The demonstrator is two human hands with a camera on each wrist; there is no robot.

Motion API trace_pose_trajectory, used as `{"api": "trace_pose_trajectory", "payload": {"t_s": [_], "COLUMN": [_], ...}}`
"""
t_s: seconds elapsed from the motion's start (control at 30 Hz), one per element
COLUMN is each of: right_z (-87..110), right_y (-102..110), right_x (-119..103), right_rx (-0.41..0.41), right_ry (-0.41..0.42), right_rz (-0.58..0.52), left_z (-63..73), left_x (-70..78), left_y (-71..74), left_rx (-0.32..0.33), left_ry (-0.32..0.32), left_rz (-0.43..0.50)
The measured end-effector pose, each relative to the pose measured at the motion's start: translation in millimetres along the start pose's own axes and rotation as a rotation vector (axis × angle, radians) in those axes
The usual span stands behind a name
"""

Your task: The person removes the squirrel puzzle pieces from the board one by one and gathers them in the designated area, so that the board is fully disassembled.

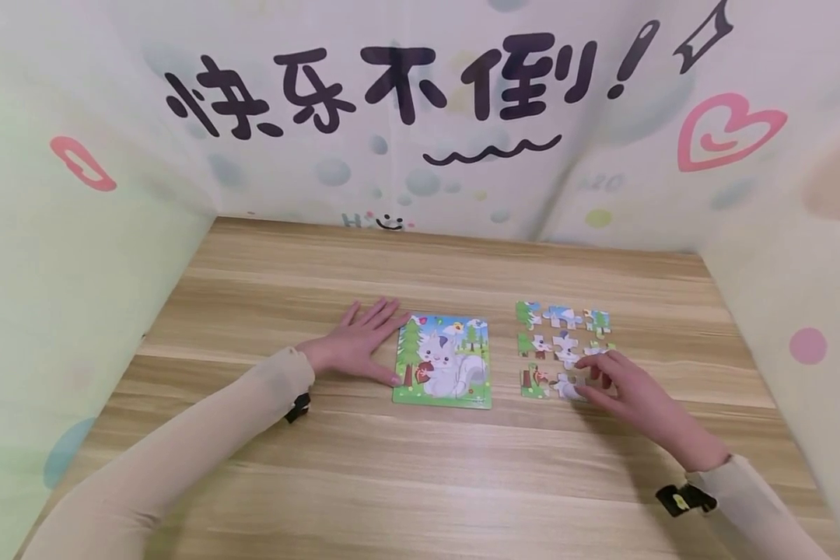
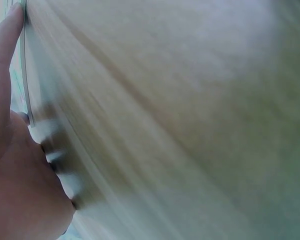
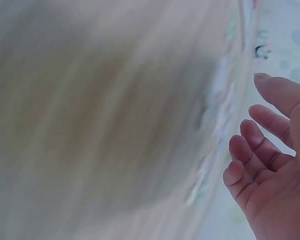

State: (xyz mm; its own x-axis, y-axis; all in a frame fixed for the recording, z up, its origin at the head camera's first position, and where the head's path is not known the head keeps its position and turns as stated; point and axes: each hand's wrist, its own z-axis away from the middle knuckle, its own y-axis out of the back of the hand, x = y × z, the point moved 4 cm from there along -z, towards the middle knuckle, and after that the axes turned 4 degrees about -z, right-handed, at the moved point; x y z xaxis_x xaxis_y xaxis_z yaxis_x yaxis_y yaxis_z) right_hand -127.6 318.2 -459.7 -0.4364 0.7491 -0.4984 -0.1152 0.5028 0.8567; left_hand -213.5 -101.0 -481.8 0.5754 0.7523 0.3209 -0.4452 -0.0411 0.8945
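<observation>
In the head view a square picture puzzle (image 1: pixel 444 362) with a white squirrel lies on the table. My left hand (image 1: pixel 357 346) rests with spread fingers at its left side, thumb and a fingertip at the edge. The left wrist view shows that thumb (image 2: pixel 7 40) against the board's thin edge. To the right lie several loose jigsaw pieces (image 1: pixel 565 348) in rough rows. Over their lower right part hovers my right hand (image 1: pixel 626 393), fingers slightly bent and thumb apart, hiding some pieces. From the right wrist, the same hand (image 3: pixel 277 170) shows nothing between its fingers.
The wood-grain table (image 1: pixel 406 474) is enclosed by a printed white backdrop (image 1: pixel 392 179) at the back and on both sides. Dark bands sit on both wrists. The table is blurred in the wrist views.
</observation>
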Motion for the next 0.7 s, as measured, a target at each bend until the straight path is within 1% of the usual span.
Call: {"api": "trace_pose_trajectory", "payload": {"t_s": [0.17,0.37,0.5,0.7], "right_z": [-15.9,-38.9,-52.0,-68.1], "right_y": [-5,-23,-37,-55], "right_x": [-29,-62,-79,-98], "right_rx": [-0.041,-0.118,-0.176,-0.232], "right_ry": [0.013,0.073,0.086,0.128], "right_rz": [0.0,-0.016,-0.011,0.03], "left_z": [0.1,1.3,2.0,1.8], "left_x": [-0.5,3.2,3.1,1.0], "left_y": [-1.5,3.8,3.3,2.5], "left_rx": [-0.004,0.003,0.0,0.001], "left_ry": [0.004,-0.01,-0.01,-0.001], "left_rz": [-0.002,0.031,0.035,0.024]}}
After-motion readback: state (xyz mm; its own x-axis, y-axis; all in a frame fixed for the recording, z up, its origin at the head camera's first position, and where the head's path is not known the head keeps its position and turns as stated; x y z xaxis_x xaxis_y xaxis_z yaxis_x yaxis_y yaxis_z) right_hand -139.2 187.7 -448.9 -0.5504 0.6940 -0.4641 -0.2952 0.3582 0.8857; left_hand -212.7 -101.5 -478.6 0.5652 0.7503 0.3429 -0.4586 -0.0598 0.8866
